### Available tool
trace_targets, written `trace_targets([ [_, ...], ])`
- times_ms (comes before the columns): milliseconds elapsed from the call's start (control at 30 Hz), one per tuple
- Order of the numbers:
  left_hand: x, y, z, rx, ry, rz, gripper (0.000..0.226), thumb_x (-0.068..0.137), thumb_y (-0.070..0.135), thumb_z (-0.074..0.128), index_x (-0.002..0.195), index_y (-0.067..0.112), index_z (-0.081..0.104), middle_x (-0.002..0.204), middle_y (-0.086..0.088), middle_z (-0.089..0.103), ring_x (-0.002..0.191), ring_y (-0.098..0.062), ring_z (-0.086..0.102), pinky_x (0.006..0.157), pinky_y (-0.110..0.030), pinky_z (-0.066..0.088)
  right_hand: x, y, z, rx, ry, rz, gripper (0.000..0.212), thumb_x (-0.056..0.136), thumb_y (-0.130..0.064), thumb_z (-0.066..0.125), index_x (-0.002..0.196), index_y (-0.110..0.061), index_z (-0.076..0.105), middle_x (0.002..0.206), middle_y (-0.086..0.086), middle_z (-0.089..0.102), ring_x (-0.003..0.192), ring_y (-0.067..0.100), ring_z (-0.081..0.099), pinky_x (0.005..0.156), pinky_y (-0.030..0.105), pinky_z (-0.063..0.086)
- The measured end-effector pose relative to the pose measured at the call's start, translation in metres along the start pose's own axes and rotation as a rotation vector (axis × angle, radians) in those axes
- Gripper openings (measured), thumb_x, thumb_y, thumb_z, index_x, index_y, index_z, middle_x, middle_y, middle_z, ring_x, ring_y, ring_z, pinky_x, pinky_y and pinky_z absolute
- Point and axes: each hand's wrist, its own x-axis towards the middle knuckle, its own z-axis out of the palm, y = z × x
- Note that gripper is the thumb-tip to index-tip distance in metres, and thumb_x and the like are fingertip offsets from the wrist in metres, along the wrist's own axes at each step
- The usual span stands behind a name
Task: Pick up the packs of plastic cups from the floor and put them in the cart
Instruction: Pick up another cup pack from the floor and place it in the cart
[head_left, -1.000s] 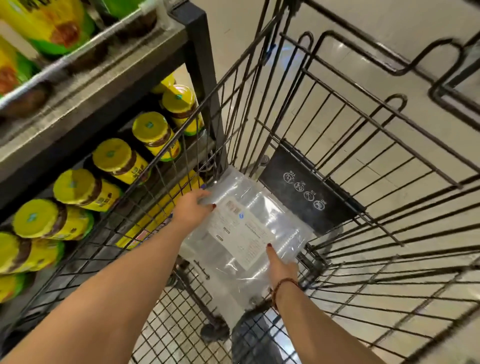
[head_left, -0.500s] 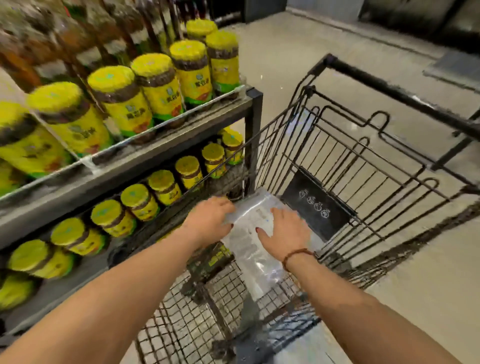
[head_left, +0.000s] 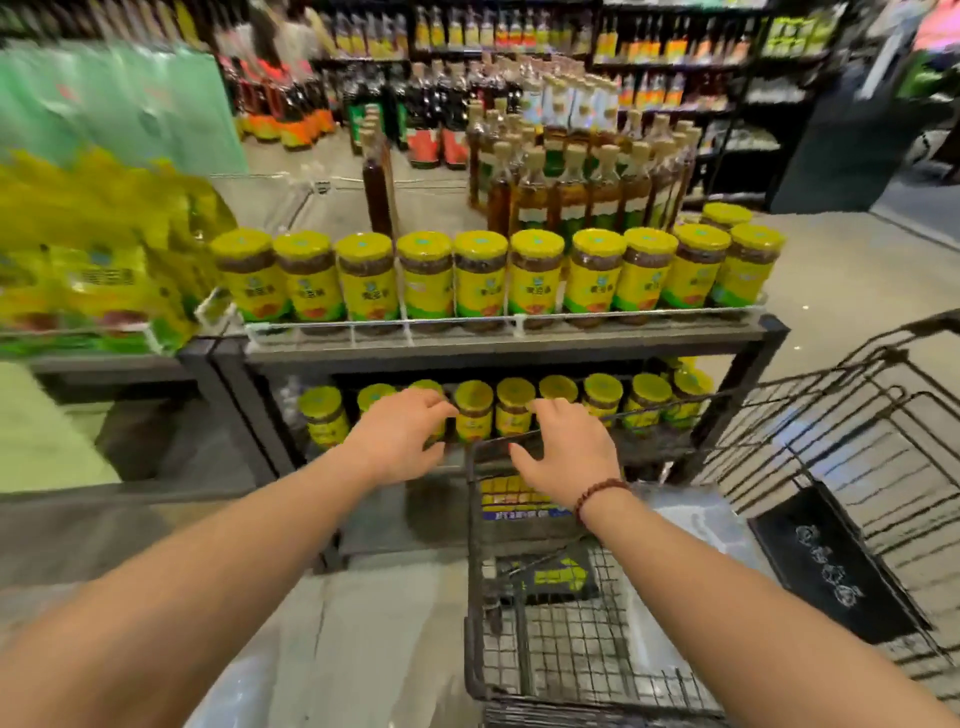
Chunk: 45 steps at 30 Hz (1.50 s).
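Both my hands are raised in front of the shelf and hold nothing. My left hand (head_left: 400, 436) hovers with loosely bent fingers just left of the black wire cart (head_left: 471, 551). My right hand (head_left: 566, 457), with a bead bracelet on the wrist, is spread above the cart's near corner. A clear pack of plastic cups (head_left: 691, 525) lies inside the cart under my right forearm, blurred and partly hidden. A glossy see-through shape (head_left: 249, 680) shows on the floor at the bottom left; I cannot tell what it is.
A low black shelf rack (head_left: 519, 345) with rows of yellow-lidded jars (head_left: 478, 275) stands straight ahead, touching the cart's far side. Oil bottles (head_left: 571, 171) stand behind the jars. Yellow bags (head_left: 93, 270) fill the left shelf. The cart's black seat flap (head_left: 831, 561) is at right.
Both hands have let go of the clear pack, which now lies in the cart, and have lifted up out of it. My view has swung upward toward the shelves.
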Motion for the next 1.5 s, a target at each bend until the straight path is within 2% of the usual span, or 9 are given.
trace_targets([
  [133, -0.075, -0.029, -0.016, 0.034, 0.018, -0.286, 0.043, 0.088, 0.034, 0.058, 0.126, 0.014, 0.057, 0.121, -0.008, 0.061, 0.113, -0.030, 0.055, 0.087, -0.041, 0.048, 0.018, -0.060, 0.008, 0.025, -0.073, -0.261, 0.051, 0.091, -0.050, 0.052, 0.127, -0.014, 0.050, 0.119, 0.006, 0.057, 0.114, 0.028, 0.054, 0.089, 0.039, 0.048],
  [233, -0.135, -0.032, -0.019, 0.023, 0.020, -0.499, 0.045, 0.091, 0.038, 0.056, 0.131, 0.017, 0.054, 0.128, -0.005, 0.058, 0.119, -0.026, 0.052, 0.091, -0.039, 0.047, 0.018, -0.102, 0.025, 0.051, -0.125, -0.463, 0.047, 0.088, -0.049, 0.056, 0.120, -0.013, 0.054, 0.115, 0.009, 0.060, 0.111, 0.032, 0.055, 0.086, 0.040, 0.047],
  [367, -0.224, -0.017, -0.007, 0.003, -0.048, -0.769, 0.046, 0.094, 0.042, 0.051, 0.133, 0.017, 0.051, 0.127, -0.004, 0.056, 0.119, -0.025, 0.049, 0.090, -0.034, 0.041, 0.002, -0.160, 0.052, 0.017, -0.236, -0.696, 0.047, 0.090, -0.049, 0.054, 0.124, -0.017, 0.052, 0.120, 0.007, 0.057, 0.117, 0.029, 0.052, 0.089, 0.039, 0.045],
  [500, -0.317, 0.002, 0.016, 0.006, -0.172, -0.974, 0.052, 0.093, 0.046, 0.049, 0.139, 0.022, 0.047, 0.136, -0.002, 0.053, 0.127, -0.026, 0.045, 0.101, -0.037, 0.038, -0.029, -0.214, 0.079, -0.064, -0.329, -0.914, 0.049, 0.090, -0.051, 0.052, 0.125, -0.017, 0.051, 0.123, 0.007, 0.056, 0.120, 0.028, 0.051, 0.093, 0.037, 0.042],
  [667, -0.403, 0.012, 0.036, -0.017, -0.219, -1.130, 0.051, 0.093, 0.045, 0.050, 0.139, 0.023, 0.048, 0.136, 0.001, 0.054, 0.125, -0.022, 0.045, 0.099, -0.034, 0.037, -0.060, -0.277, 0.113, -0.179, -0.395, -1.129, 0.050, 0.092, -0.051, 0.048, 0.131, -0.019, 0.046, 0.126, 0.005, 0.054, 0.121, 0.026, 0.048, 0.095, 0.037, 0.040],
  [900, -0.472, -0.036, 0.062, -0.091, -0.197, -1.204, 0.053, 0.094, 0.045, 0.049, 0.142, 0.022, 0.044, 0.141, -0.001, 0.050, 0.129, -0.021, 0.043, 0.102, -0.035, 0.036, -0.075, -0.366, 0.157, -0.232, -0.482, -1.211, 0.053, 0.094, -0.052, 0.045, 0.136, -0.020, 0.043, 0.130, 0.003, 0.053, 0.121, 0.024, 0.049, 0.097, 0.035, 0.040],
  [1267, -0.502, -0.142, 0.107, -0.199, -0.275, -1.219, 0.051, 0.095, 0.044, 0.048, 0.140, 0.020, 0.046, 0.136, -0.002, 0.053, 0.125, -0.022, 0.046, 0.098, -0.035, 0.040, -0.031, -0.454, 0.226, -0.242, -0.630, -1.143, 0.056, 0.093, -0.053, 0.047, 0.139, -0.021, 0.043, 0.134, 0.002, 0.053, 0.125, 0.024, 0.048, 0.100, 0.036, 0.041],
  [1400, -0.500, -0.187, 0.143, -0.260, -0.280, -1.312, 0.050, 0.094, 0.044, 0.048, 0.138, 0.021, 0.048, 0.134, -0.001, 0.055, 0.123, -0.021, 0.048, 0.097, -0.035, 0.042, 0.014, -0.491, 0.277, -0.220, -0.729, -1.132, 0.057, 0.092, -0.053, 0.049, 0.138, -0.021, 0.044, 0.134, 0.003, 0.052, 0.123, 0.025, 0.050, 0.096, 0.034, 0.043],
  [1500, -0.497, -0.216, 0.178, -0.371, -0.259, -1.458, 0.051, 0.094, 0.044, 0.049, 0.140, 0.022, 0.047, 0.139, -0.001, 0.052, 0.127, -0.021, 0.046, 0.099, -0.032, 0.039, 0.048, -0.516, 0.321, -0.204, -0.820, -1.129, 0.056, 0.092, -0.051, 0.052, 0.139, -0.021, 0.044, 0.135, 0.003, 0.051, 0.126, 0.024, 0.048, 0.097, 0.033, 0.043],
])
